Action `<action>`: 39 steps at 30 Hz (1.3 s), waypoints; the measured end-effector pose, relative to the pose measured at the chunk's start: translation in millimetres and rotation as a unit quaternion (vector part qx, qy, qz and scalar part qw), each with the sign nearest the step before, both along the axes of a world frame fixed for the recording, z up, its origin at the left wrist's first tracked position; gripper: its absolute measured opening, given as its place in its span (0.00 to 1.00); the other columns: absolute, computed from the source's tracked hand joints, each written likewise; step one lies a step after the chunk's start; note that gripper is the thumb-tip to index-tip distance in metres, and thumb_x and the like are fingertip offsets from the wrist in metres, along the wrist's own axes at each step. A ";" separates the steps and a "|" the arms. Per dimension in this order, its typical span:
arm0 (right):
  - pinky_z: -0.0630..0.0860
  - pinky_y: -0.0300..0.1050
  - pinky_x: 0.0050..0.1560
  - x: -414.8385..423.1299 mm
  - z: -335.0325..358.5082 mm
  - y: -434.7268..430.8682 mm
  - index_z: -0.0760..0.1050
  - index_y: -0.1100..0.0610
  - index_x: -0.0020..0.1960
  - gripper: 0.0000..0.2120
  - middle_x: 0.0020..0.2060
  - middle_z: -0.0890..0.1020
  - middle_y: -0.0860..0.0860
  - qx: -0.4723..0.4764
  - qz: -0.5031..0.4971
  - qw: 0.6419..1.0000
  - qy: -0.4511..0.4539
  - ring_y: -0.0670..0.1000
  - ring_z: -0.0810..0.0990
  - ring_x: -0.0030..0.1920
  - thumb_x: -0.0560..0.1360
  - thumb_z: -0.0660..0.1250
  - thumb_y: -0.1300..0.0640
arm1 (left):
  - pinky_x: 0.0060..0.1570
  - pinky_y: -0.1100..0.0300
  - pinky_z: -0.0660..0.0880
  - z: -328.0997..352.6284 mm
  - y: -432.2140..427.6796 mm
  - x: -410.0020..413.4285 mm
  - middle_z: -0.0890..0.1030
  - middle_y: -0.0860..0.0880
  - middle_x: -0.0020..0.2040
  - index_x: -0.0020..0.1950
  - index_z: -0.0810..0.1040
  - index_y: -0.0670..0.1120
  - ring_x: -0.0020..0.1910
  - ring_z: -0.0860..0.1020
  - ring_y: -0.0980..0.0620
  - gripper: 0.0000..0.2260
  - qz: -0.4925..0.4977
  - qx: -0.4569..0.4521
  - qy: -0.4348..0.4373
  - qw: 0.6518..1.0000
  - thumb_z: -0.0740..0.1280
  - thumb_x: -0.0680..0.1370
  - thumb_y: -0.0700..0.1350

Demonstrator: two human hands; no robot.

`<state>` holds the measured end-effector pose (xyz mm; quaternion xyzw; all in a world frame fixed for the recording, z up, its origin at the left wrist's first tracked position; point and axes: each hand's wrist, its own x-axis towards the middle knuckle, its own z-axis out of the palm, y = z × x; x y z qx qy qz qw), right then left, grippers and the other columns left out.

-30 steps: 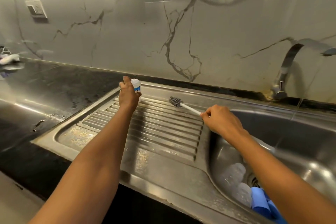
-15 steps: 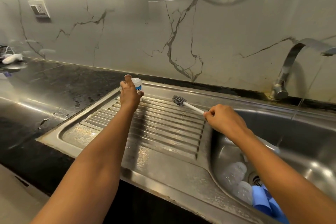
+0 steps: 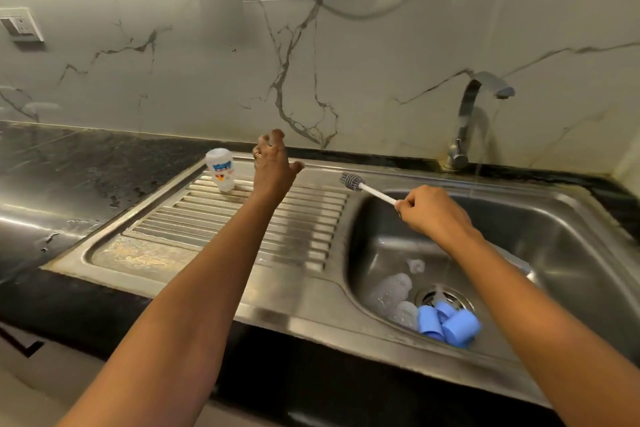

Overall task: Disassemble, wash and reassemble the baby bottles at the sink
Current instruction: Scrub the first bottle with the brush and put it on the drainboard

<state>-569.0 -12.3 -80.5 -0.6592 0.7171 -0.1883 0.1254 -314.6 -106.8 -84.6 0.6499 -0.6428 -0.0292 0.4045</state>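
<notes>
The fingers [image 3: 275,140] of the left hand [image 3: 273,168] are spread and loose, and nothing is held. The hand is seen just beside the baby bottle [image 3: 221,170] without touching it. The bottle is stood at the far left corner of the ribbed drainboard [image 3: 207,229], presumably to drain. It is translucent white, slightly tilted and printed in blue and orange. The brush [image 3: 353,181] is gripped by its handle in the curled right hand [image 3: 429,215] over the basin [image 3: 554,236] edge, probably held ready for the clear bottles [image 3: 391,291] and blue caps [image 3: 450,324] lying by the drain.
</notes>
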 end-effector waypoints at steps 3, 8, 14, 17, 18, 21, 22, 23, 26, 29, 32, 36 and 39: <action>0.67 0.43 0.31 -33.2 -2.5 12.7 0.79 0.56 0.46 0.12 0.34 0.77 0.52 0.010 -0.035 0.999 -0.005 0.51 0.73 0.31 0.79 0.61 0.49 | 0.65 0.46 0.68 -6.5 11.1 -42.3 0.66 0.37 0.66 0.67 0.65 0.41 0.65 0.67 0.38 0.26 -0.048 0.012 -0.017 0.999 0.72 0.74 0.43; 0.67 0.42 0.32 -94.1 -12.8 36.4 0.79 0.56 0.46 0.13 0.37 0.79 0.53 0.036 -0.097 0.994 0.019 0.55 0.75 0.35 0.78 0.61 0.48 | 0.64 0.50 0.66 -27.7 31.4 -116.4 0.67 0.40 0.64 0.67 0.67 0.41 0.64 0.68 0.41 0.24 -0.123 0.053 -0.061 0.989 0.71 0.75 0.44; 0.70 0.43 0.35 -144.9 -37.3 52.3 0.78 0.56 0.48 0.13 0.40 0.80 0.53 0.074 -0.153 0.984 0.047 0.55 0.78 0.39 0.78 0.60 0.48 | 0.62 0.51 0.67 -67.5 39.1 -172.0 0.69 0.41 0.65 0.67 0.66 0.44 0.64 0.70 0.41 0.24 -0.254 0.210 -0.234 0.915 0.70 0.74 0.40; 0.72 0.44 0.39 -155.2 -48.0 56.2 0.78 0.56 0.49 0.13 0.40 0.79 0.52 0.098 -0.169 0.979 0.056 0.55 0.78 0.40 0.78 0.60 0.49 | 0.62 0.50 0.70 -86.3 38.3 -183.5 0.69 0.40 0.66 0.72 0.62 0.48 0.65 0.72 0.41 0.30 -0.309 0.293 -0.364 0.828 0.68 0.73 0.33; 0.72 0.44 0.39 -156.2 -50.5 57.6 0.77 0.56 0.49 0.12 0.39 0.78 0.52 0.105 -0.172 0.977 0.065 0.54 0.78 0.40 0.78 0.60 0.49 | 0.63 0.50 0.70 -90.1 39.4 -186.0 0.68 0.40 0.67 0.73 0.62 0.48 0.65 0.71 0.41 0.29 -0.311 0.308 -0.406 0.802 0.67 0.74 0.34; 0.71 0.44 0.40 -162.6 -59.7 59.1 0.78 0.58 0.49 0.12 0.41 0.78 0.53 0.119 -0.174 0.974 0.077 0.55 0.76 0.40 0.78 0.60 0.51 | 0.68 0.47 0.62 -102.6 38.2 -188.7 0.70 0.40 0.70 0.70 0.71 0.47 0.69 0.67 0.39 0.21 -0.339 0.241 -0.577 0.703 0.61 0.80 0.54; 0.71 0.44 0.40 -164.3 -62.5 59.2 0.78 0.58 0.48 0.12 0.41 0.78 0.53 0.120 -0.173 0.974 0.078 0.55 0.76 0.39 0.78 0.59 0.52 | 0.68 0.48 0.62 -104.7 37.1 -189.6 0.71 0.41 0.69 0.69 0.73 0.47 0.69 0.67 0.40 0.22 -0.363 0.209 -0.617 0.666 0.61 0.79 0.57; 0.70 0.44 0.40 -165.3 -64.6 59.5 0.78 0.58 0.48 0.12 0.40 0.78 0.53 0.121 -0.172 0.974 0.077 0.55 0.75 0.38 0.78 0.59 0.52 | 0.68 0.49 0.63 -107.7 35.1 -188.8 0.70 0.41 0.69 0.69 0.73 0.48 0.69 0.68 0.40 0.21 -0.379 0.195 -0.643 0.637 0.62 0.79 0.56; 0.70 0.43 0.38 -168.6 -69.1 57.4 0.78 0.58 0.49 0.12 0.41 0.78 0.54 0.126 -0.174 0.974 0.071 0.54 0.76 0.38 0.78 0.59 0.52 | 0.61 0.50 0.69 -116.5 31.9 -185.9 0.62 0.44 0.72 0.73 0.64 0.59 0.67 0.70 0.41 0.26 -0.390 0.198 -0.666 0.604 0.68 0.78 0.45; 0.70 0.43 0.36 -171.2 -72.9 53.2 0.79 0.58 0.47 0.12 0.41 0.81 0.53 0.130 -0.170 0.975 0.057 0.54 0.78 0.39 0.77 0.60 0.51 | 0.64 0.48 0.69 -116.9 32.4 -186.6 0.55 0.43 0.75 0.75 0.59 0.61 0.69 0.68 0.38 0.33 -0.376 0.217 -0.674 0.598 0.70 0.75 0.42; 0.70 0.42 0.34 -174.1 -72.6 50.4 0.78 0.58 0.44 0.12 0.39 0.82 0.53 0.130 -0.171 0.975 0.055 0.54 0.79 0.38 0.77 0.60 0.52 | 0.68 0.47 0.67 -123.0 32.4 -194.0 0.52 0.43 0.77 0.77 0.56 0.58 0.72 0.61 0.39 0.41 -0.400 0.169 -0.718 0.544 0.74 0.71 0.43; 0.69 0.42 0.36 -175.1 -67.3 51.6 0.77 0.58 0.46 0.11 0.36 0.76 0.52 0.123 -0.180 0.973 0.075 0.53 0.75 0.37 0.78 0.60 0.52 | 0.68 0.48 0.65 -132.3 24.3 -201.5 0.55 0.46 0.76 0.76 0.58 0.53 0.73 0.60 0.41 0.44 -0.416 0.138 -0.751 0.495 0.78 0.66 0.53; 0.69 0.44 0.38 -176.2 -64.2 52.3 0.77 0.58 0.50 0.11 0.37 0.74 0.52 0.118 -0.190 0.971 0.087 0.53 0.75 0.39 0.79 0.59 0.52 | 0.69 0.51 0.62 -120.0 19.2 -204.4 0.63 0.45 0.74 0.76 0.61 0.44 0.70 0.64 0.44 0.43 -0.380 0.116 -0.729 0.558 0.72 0.69 0.63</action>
